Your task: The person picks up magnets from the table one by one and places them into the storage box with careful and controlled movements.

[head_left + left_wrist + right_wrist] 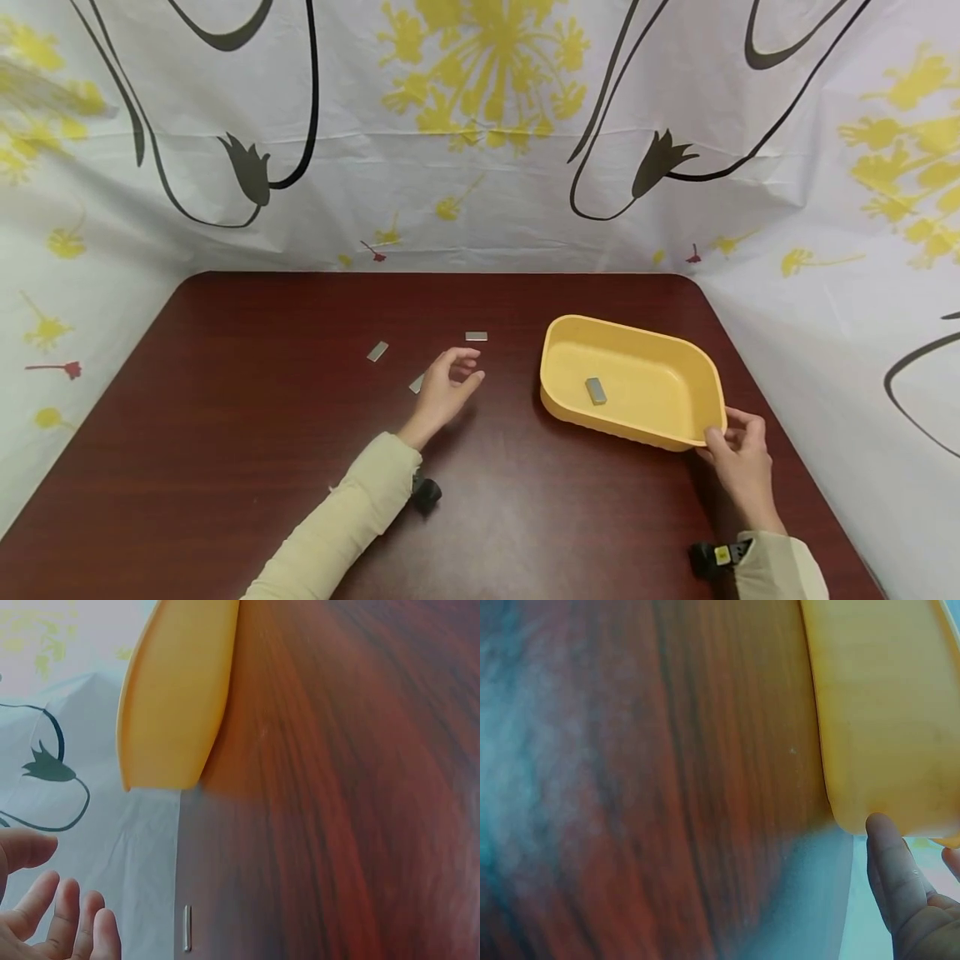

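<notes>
My left hand [445, 387] hovers over the table with fingers loosely bent and thumb apart, holding nothing. One small grey rectangular block [417, 383] shows beside it, partly hidden behind the hand. A second block [476, 337] lies just beyond the fingertips, and a third block [377, 352] is farther left. With thumb over the rim and fingers outside, my right hand [742, 467] grips the near right corner of a yellow plastic tray [652, 339]. Inside the tray rests another grey block [596, 391]. The right wrist view shows fingers [897, 866] against the tray's end.
The dark red-brown wooden table [225, 467] has rounded far corners. A white sheet [480, 192] with yellow and grey plant prints hangs behind and along both sides. Dark wrist cameras are strapped at both cuffs.
</notes>
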A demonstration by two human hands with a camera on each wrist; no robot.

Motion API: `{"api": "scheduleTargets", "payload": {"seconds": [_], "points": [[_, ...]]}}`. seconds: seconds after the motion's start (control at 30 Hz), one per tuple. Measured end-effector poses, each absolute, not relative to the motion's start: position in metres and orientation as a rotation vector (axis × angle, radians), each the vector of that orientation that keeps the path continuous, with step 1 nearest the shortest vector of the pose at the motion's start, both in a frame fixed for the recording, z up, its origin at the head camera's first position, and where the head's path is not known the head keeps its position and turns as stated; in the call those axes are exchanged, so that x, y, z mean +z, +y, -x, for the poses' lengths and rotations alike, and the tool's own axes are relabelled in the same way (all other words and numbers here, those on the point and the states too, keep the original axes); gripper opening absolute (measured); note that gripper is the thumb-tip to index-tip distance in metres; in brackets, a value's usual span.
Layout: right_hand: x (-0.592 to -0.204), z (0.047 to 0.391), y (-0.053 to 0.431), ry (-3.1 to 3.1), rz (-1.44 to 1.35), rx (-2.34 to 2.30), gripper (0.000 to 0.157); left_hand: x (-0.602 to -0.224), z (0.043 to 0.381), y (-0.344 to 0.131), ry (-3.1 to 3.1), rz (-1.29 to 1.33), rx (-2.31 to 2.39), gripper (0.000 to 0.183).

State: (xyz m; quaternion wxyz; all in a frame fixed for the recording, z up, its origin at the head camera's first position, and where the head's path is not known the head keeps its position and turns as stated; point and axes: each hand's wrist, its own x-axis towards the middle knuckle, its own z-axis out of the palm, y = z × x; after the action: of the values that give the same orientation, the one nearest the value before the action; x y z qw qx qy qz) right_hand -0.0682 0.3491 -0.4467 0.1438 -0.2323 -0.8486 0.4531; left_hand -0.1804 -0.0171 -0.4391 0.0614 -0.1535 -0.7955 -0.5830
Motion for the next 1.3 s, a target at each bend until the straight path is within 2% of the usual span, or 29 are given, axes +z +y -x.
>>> {"api": "scheduleTargets", "payload": {"seconds": [0.67,1.3], "points": [[-0.447,0.068,0.35,-2.444,0.677,1.303,0.042,-0.437,0.181,-0.042,-2.473,0.411,-1.722,0.03],[-0.448,0.069,0.351,-2.448,0.663,1.306,0.043,-0.454,0.182,-0.072,-2.569,0.367,-1.669,0.031]]}}
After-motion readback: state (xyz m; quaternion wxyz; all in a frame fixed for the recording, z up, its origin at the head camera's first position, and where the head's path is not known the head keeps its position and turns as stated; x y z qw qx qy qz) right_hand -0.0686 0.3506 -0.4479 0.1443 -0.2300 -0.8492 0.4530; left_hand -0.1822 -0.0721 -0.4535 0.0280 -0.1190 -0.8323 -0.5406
